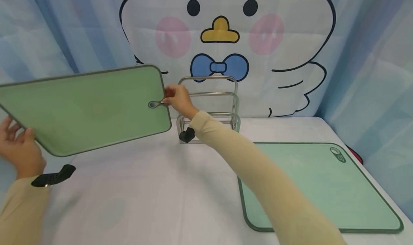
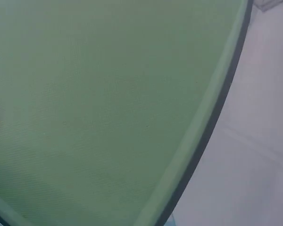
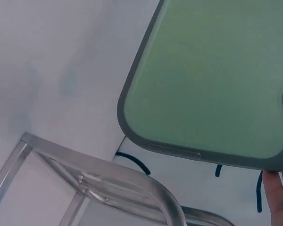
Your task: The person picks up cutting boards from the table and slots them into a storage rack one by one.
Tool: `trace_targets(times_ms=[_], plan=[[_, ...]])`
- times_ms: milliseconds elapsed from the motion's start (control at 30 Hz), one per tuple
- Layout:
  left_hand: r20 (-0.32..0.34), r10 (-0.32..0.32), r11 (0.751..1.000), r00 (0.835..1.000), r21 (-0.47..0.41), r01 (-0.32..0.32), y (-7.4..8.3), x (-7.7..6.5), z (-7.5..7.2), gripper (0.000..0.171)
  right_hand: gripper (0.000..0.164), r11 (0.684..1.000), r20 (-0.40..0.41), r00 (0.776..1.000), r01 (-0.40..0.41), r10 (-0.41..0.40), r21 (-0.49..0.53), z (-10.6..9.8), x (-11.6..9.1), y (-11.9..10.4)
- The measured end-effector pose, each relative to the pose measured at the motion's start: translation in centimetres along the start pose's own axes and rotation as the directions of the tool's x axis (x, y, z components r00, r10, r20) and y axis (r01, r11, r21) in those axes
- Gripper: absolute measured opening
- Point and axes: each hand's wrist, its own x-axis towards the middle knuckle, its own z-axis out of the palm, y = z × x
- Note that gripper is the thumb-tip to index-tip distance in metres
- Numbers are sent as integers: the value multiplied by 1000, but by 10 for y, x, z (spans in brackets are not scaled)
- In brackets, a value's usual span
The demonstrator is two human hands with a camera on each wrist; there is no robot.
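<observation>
A green cutting board [image 1: 96, 110] with a dark rim is held up off the table at the left, tilted. My right hand [image 1: 181, 100] pinches its right edge beside the small hanging hole. At the lower left edge my left hand [image 1: 20, 150] grips the board, fingers bent around the rim. In the right wrist view some right fingertips [image 3: 276, 195] show at the board's rim; the left wrist view shows only the board's face [image 2: 108, 103], no hand. Just right of my right hand stands a metal wire rack [image 1: 236, 105], partly hidden by the sleeve.
A second, paler green cutting board [image 1: 309, 187] lies flat on the white table [image 1: 138, 202] at the right, beneath my right forearm. Behind it, a small red and black thing [image 1: 356, 154] peeks out. A curtain [image 1: 297, 29] with a cartoon face hangs behind.
</observation>
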Motion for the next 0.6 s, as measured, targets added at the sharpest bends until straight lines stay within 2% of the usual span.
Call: trace_targets(times_ms=[133,300,600], plan=[[4,74,990,997,118,-74,3,0,11,41,25,1000,-23,1000,-2,2,2,-5,6,0],[29,161,979,987,123,-163,3,3,20,40,25,999,-47,999,-5,7,38,-10,9,2],[80,200,973,977,103,-208,4,10,36,40,24,999,-91,996,15,-11,34,-24,16,11]])
